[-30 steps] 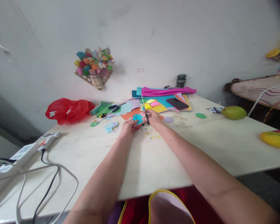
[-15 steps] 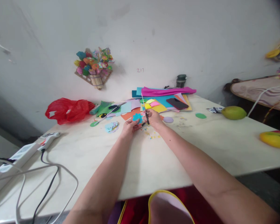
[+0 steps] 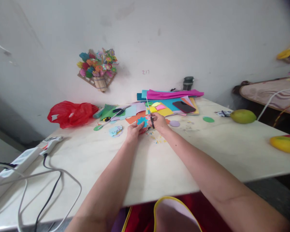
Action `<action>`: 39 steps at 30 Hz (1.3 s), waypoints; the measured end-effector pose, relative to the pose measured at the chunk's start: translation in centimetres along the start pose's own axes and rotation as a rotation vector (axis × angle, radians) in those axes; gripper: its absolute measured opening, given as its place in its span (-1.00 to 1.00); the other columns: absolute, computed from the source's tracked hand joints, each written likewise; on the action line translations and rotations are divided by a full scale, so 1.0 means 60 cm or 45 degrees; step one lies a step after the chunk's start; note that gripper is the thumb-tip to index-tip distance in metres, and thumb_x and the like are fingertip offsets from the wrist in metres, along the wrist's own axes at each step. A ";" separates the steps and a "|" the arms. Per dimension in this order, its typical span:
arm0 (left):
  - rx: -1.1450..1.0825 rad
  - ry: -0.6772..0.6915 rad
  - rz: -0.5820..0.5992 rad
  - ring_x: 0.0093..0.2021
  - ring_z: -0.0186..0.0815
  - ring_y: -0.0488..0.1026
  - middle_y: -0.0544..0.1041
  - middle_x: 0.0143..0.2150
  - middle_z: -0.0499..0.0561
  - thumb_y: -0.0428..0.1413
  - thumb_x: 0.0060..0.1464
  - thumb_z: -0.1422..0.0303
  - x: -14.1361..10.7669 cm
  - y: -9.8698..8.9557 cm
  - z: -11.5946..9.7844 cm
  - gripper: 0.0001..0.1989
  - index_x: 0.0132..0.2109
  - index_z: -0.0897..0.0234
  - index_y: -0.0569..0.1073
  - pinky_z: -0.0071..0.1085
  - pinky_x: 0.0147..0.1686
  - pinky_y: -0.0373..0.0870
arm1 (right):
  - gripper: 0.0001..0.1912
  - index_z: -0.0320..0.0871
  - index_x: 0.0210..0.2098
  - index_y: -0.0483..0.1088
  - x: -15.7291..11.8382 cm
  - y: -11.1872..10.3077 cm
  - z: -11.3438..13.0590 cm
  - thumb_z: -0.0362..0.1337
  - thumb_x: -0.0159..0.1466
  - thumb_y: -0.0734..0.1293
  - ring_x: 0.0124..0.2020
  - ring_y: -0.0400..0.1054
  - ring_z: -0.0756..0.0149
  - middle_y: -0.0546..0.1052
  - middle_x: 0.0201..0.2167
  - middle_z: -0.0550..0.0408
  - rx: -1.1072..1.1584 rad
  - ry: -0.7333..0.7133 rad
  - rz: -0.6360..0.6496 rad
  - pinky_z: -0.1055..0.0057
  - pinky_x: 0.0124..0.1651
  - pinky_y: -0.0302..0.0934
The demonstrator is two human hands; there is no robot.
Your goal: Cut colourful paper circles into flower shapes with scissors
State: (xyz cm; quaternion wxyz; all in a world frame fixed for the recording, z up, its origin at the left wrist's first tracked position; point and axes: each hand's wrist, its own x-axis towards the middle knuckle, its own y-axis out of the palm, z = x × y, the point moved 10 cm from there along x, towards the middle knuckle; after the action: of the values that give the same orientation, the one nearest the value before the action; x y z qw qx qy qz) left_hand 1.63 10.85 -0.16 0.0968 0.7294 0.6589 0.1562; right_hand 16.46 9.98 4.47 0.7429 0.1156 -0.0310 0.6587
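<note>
Between thumb and fingers, my left hand (image 3: 134, 129) pinches a blue paper flower (image 3: 141, 121) with a scalloped edge. Some reddish paper shows behind and below the flower. My right hand (image 3: 158, 121) is closed round dark-handled scissors (image 3: 152, 122), whose thin blade points up and away from me, close to the flower's right side. Small paper scraps (image 3: 159, 139) lie on the table under the hands. To the left of my left hand rests a small pile of pale blue cut papers (image 3: 116, 130). A lilac paper circle (image 3: 175, 123) lies right of my right hand.
Coloured paper sheets (image 3: 169, 112) are stacked at the back with a phone (image 3: 183, 107) on top. Dark-handled scissors (image 3: 119, 111), a red plastic bag (image 3: 72, 113) and a green circle (image 3: 208, 119) lie around. Mangoes (image 3: 243, 116) are at right, a power strip (image 3: 19, 164) with cables at left.
The blue flower has turned slightly in my left hand, whose thumb now lies over it. More reddish paper shows beneath. My right hand with the scissors has barely moved.
</note>
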 end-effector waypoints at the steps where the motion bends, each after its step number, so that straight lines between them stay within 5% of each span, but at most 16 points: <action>1: -0.009 0.004 -0.004 -0.41 -0.24 0.58 0.62 -0.41 0.07 0.47 -0.27 0.22 0.000 0.000 -0.002 -0.64 -0.38 0.36 0.58 -0.32 -0.24 0.53 | -0.62 -0.14 -0.33 0.38 0.000 0.001 0.000 -0.24 -0.12 0.51 -0.61 0.23 0.47 0.34 -0.63 0.32 0.002 0.011 0.012 0.49 -0.50 0.18; 7: -0.029 0.060 -0.153 -0.43 -0.25 0.58 0.62 -0.43 0.05 0.46 -0.28 0.24 0.000 -0.021 -0.018 -0.67 -0.40 0.35 0.58 -0.32 -0.22 0.54 | -0.64 -0.13 -0.31 0.36 -0.007 0.004 -0.013 -0.27 -0.05 0.53 -0.64 0.30 0.44 0.45 -0.61 0.22 -0.032 0.145 0.120 0.53 -0.60 0.10; 11: -0.050 0.111 -0.196 -0.43 -0.24 0.58 0.62 -0.44 0.05 0.47 -0.35 0.20 -0.003 -0.027 -0.033 -0.63 -0.42 0.34 0.58 -0.28 -0.18 0.53 | -0.66 -0.19 -0.32 0.40 -0.015 0.020 -0.019 -0.19 -0.01 0.53 -0.67 0.32 0.46 0.48 -0.62 0.18 -0.076 0.163 0.356 0.59 -0.71 -0.09; 21: -0.107 0.146 -0.275 -0.33 -0.13 0.62 0.60 -0.44 0.07 0.47 -0.45 0.19 -0.003 -0.044 -0.047 -0.57 -0.41 0.36 0.57 -0.19 -0.13 0.52 | -0.59 -0.21 -0.49 0.35 -0.039 0.039 -0.016 0.00 0.15 0.48 -0.67 0.34 0.48 0.50 -0.61 0.10 -0.312 0.172 0.754 0.60 -0.73 0.00; 39: -0.122 0.153 -0.215 -0.40 -0.22 0.59 0.60 -0.45 0.08 0.47 -0.44 0.24 0.001 -0.036 -0.045 -0.61 -0.43 0.38 0.57 -0.24 -0.17 0.54 | -0.61 -0.20 -0.50 0.31 -0.044 0.042 -0.023 -0.06 0.18 0.48 -0.68 0.28 0.51 0.44 -0.64 0.15 -0.431 0.196 0.781 0.61 -0.73 -0.03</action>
State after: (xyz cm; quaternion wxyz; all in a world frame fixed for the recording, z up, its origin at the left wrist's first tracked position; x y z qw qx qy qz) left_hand -1.33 10.95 1.60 0.1049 0.6552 0.7144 0.2222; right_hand 13.46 7.95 2.96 0.5194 -0.0737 -0.1169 0.8433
